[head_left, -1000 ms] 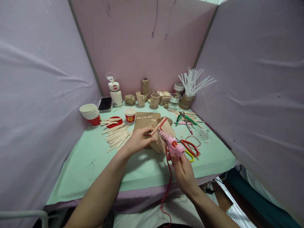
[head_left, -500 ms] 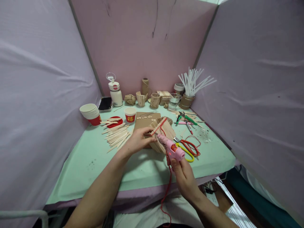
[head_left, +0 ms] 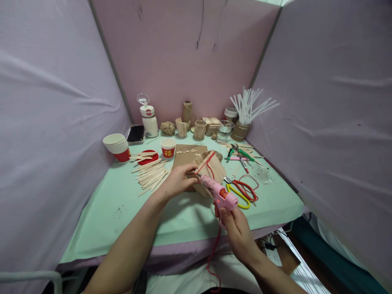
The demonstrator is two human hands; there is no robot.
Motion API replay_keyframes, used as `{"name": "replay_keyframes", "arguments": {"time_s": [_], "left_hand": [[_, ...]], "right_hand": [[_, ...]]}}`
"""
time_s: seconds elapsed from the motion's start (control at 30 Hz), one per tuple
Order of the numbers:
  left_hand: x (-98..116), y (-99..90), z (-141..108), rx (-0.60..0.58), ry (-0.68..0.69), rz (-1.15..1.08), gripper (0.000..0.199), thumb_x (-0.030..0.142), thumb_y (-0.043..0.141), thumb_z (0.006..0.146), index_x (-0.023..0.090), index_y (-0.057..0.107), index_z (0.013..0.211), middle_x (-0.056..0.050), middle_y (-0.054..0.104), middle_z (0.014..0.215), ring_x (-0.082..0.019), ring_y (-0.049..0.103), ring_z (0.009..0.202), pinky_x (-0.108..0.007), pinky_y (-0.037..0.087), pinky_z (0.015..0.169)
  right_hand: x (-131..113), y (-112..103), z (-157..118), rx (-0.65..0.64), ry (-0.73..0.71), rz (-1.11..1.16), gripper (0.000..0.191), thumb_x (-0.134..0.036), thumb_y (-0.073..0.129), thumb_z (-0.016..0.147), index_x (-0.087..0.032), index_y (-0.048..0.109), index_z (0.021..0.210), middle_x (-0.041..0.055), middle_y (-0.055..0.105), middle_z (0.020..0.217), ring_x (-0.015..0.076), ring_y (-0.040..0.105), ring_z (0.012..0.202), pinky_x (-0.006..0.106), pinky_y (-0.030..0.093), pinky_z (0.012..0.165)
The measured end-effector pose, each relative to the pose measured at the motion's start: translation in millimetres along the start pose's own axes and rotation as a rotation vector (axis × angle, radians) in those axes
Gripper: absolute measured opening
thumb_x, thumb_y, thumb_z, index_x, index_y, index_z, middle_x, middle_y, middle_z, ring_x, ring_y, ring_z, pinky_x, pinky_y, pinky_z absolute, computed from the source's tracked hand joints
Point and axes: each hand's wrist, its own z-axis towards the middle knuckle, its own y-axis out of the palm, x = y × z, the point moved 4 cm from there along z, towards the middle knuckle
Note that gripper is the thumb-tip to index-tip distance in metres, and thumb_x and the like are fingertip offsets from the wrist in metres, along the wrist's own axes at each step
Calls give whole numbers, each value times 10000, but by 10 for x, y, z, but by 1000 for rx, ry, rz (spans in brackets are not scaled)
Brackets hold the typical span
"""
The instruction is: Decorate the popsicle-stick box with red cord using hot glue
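My left hand (head_left: pixel 183 178) grips the left edge of a basket-like piece made of wooden craft sticks (head_left: pixel 217 168), held tilted above the table. A red cord (head_left: pixel 209 157) runs along its rim, and a length of it hangs down past the table edge to my lap. My right hand (head_left: pixel 237 228) is closed around the handle of a pink glue gun (head_left: pixel 219 192). The gun's nozzle points up and left, at the rim close to my left fingers; whether it touches the sticks I cannot tell.
Red-handled pliers (head_left: pixel 245 190) and yellow-handled scissors (head_left: pixel 240 198) lie right of the gun, green-handled pliers (head_left: pixel 240 152) behind them. Loose craft sticks (head_left: pixel 151 175) spread at left, near a paper cup (head_left: pixel 168 148). A cardboard sheet (head_left: pixel 180 157) lies beneath the piece. A water glass (head_left: pixel 224 130) stands behind.
The glue gun has shifted slightly down and left along the rim, with my right hand tilting a little. My left hand and the stick piece stay nearly still.
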Motion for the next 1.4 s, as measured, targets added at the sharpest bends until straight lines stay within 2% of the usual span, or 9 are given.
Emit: {"name": "replay_keyframes", "arguments": {"time_s": [0.23,0.47,0.7,0.77,0.93,1.03,1.13,1.23,1.4], "left_hand": [[15,13,-8,9,-4,-11,327,194,631,743,162,702,1060,-42,735,1057,-211,655,969,-290,503,859],[33,-14,-5,20,12,46,346,252,691,751,176,694,1089,-49,737,1081,-230,651,992,-315,499,887],[84,-41,-5,59,123,252,329,286,676,802,189,683,1116,-74,726,1048,-227,643,943,-332,469,851],[79,-42,-5,80,145,330,307,292,672,812,198,680,1104,-77,723,1036,-234,636,951,-355,441,879],[66,-8,-13,66,196,428,325,304,665,833,218,647,1146,-69,723,1015,-232,624,957,-386,378,914],[68,2,-16,72,212,445,326,287,662,838,223,642,1157,-72,724,1023,-236,623,966,-385,371,906],[66,13,-16,66,224,450,328,284,656,847,216,632,1167,-75,723,1038,-238,624,981,-387,364,912],[57,24,-19,68,237,456,343,294,653,854,206,621,1184,-75,722,1042,-237,625,987,-392,361,919],[52,22,-33,103,243,461,366,280,670,840,216,620,1196,-78,722,1049,-242,626,994,-388,372,912]], "right_hand": [[14,-1,-14,-111,145,166,484,-606,406,925,-171,588,816,22,543,697,133,471,577,249,415,515],[35,-254,-10,-53,38,176,471,-577,386,943,-163,610,936,42,582,747,136,448,564,258,380,493],[488,-1089,510,346,23,-607,422,-504,358,958,-158,564,1082,142,641,972,264,586,862,360,449,720],[727,-1274,627,299,146,-983,384,-415,333,965,-131,582,1030,165,640,922,281,583,848,377,443,727],[1122,-1444,630,230,268,-1143,337,-324,441,903,-61,643,963,279,618,965,384,568,916,469,438,724],[1102,-1415,601,218,304,-1191,414,-413,553,859,-55,646,1047,301,593,1101,443,541,1024,535,444,751],[821,-1261,648,276,171,-1112,447,-406,605,834,-87,604,1148,265,577,1205,430,521,1110,567,437,845],[429,-850,730,216,-124,-677,370,-381,578,869,-148,570,1156,178,623,1148,314,571,1090,481,457,925],[122,-89,853,128,-199,-208,390,-305,588,866,-173,484,1219,113,626,1089,208,624,953,383,516,861]]}}
